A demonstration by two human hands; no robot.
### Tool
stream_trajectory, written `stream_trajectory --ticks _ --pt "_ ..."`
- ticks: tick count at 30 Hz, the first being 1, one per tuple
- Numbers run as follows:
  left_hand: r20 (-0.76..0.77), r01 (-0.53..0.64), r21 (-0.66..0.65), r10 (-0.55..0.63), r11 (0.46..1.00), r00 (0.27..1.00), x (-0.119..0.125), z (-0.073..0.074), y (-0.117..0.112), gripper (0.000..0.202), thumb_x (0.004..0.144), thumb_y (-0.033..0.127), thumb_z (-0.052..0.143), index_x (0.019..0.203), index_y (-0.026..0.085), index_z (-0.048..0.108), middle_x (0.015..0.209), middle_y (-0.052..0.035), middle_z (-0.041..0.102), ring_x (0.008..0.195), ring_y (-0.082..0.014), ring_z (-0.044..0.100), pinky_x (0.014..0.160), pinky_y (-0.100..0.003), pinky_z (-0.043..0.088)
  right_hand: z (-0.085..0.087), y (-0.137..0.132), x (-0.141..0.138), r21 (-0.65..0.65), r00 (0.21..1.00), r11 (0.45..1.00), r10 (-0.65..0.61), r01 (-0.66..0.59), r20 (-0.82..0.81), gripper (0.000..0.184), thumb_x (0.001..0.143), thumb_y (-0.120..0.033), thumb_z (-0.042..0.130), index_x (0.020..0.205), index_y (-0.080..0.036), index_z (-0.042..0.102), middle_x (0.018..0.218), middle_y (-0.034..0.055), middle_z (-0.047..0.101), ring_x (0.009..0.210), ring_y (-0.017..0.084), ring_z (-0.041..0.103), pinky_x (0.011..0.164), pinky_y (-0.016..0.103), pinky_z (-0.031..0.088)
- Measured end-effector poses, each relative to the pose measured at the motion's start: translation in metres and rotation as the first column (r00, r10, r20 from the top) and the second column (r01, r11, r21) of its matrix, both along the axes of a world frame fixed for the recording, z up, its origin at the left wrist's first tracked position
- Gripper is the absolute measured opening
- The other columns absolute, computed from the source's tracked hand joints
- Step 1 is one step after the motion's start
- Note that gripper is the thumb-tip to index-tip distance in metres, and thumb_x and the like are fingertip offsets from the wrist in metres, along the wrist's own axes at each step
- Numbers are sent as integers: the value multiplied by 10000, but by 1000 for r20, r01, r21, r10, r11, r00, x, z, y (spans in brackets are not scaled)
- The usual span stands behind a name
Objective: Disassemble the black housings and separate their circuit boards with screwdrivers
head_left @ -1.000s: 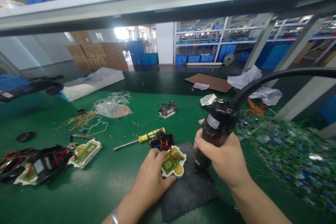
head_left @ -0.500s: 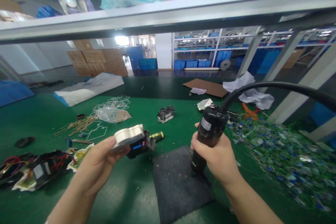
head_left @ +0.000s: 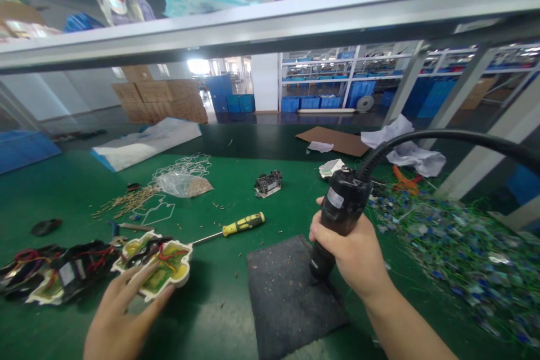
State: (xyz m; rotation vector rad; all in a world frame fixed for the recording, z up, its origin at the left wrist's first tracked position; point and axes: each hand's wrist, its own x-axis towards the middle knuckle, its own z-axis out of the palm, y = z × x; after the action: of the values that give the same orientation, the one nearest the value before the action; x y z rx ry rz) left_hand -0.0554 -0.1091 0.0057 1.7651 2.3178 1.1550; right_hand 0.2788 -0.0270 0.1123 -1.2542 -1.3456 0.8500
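My left hand grips the near edge of a white-framed circuit board assembly with red wires and a black part on it, low over the green bench at the lower left. The assembly lies against a pile of similar units. In my right hand is a black electric screwdriver, fingers wrapped round its body. It stands upright with its tip on a dark grey mat, and a thick black cable runs from its top to the right.
A yellow-handled screwdriver lies between the assembly and the mat. Further back are a plastic bag, scattered screws, and a small black module. A heap of small components covers the bench's right side. A metal shelf beam crosses overhead.
My left hand lifted the assembly off the mat, carried it left and lowered it onto the pile of units. The right hand kept the electric screwdriver almost still.
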Motion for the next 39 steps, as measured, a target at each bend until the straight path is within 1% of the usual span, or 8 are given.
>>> stream_trajectory --ticks 8,14,18,23,27,30,35,39 --pt "-385 284 -35 -275 958 881 14 -14 7 364 709 503 578 954 250 671 1064 -99 597 989 -285 556 846 -415 473 -1 -1 1 -13 1000 1000 -3 4 21 302 596 -350 597 815 -161 511 634 1 547 606 181 503 657 348 404" --pt "-545 131 -142 -188 981 817 12 -8 20 348 693 408 573 980 229 654 1084 -124 583 1042 -330 492 851 -476 409 1 -2 0 -9 1000 1000 17 -17 11 310 602 -345 593 839 -162 514 616 -7 540 584 177 503 637 337 411" --pt "-463 204 -17 -189 979 866 39 31 47 324 744 423 538 945 179 611 1066 -131 545 1016 -292 486 882 -457 393 3 -2 0 -1 1000 1000 14 -14 6 297 599 -342 589 825 -164 514 602 -12 532 574 175 503 619 331 418" --pt "-245 310 -103 -326 945 913 96 64 133 403 772 290 562 1123 105 495 1178 -147 505 1142 -260 428 998 -389 327 1 -4 2 -9 1000 1000 21 -20 23 251 612 -338 584 782 -171 507 607 -14 525 585 173 501 610 320 409" --pt "-161 299 -155 -323 941 933 130 53 208 569 757 306 621 1220 47 415 1241 -192 466 1170 -266 426 995 -343 344 -4 -3 1 19 1000 1000 18 -18 13 241 646 -331 580 820 -177 515 615 -22 525 583 164 494 598 305 406" --pt "-97 291 -201 -314 935 944 147 39 243 579 750 344 644 1212 72 428 1250 -182 452 1168 -273 425 970 -389 369 -5 -2 1 51 1000 999 8 -8 11 186 648 -323 564 758 -185 502 605 -21 523 570 155 489 597 294 409" --pt "20 315 -292 -323 903 946 160 21 263 319 850 339 529 1100 142 516 1075 -75 553 941 -194 556 816 -404 474 2 -3 0 0 998 999 49 -49 27 179 629 -308 540 741 -179 487 600 -7 523 572 161 500 574 284 419" --pt "117 317 -274 -296 908 948 159 26 257 279 823 317 568 1027 129 540 945 -56 591 823 -165 577 749 -350 482 2 -3 -2 -3 997 997 73 -73 21 187 638 -283 547 778 -169 496 585 -17 520 551 150 497 571 280 421"
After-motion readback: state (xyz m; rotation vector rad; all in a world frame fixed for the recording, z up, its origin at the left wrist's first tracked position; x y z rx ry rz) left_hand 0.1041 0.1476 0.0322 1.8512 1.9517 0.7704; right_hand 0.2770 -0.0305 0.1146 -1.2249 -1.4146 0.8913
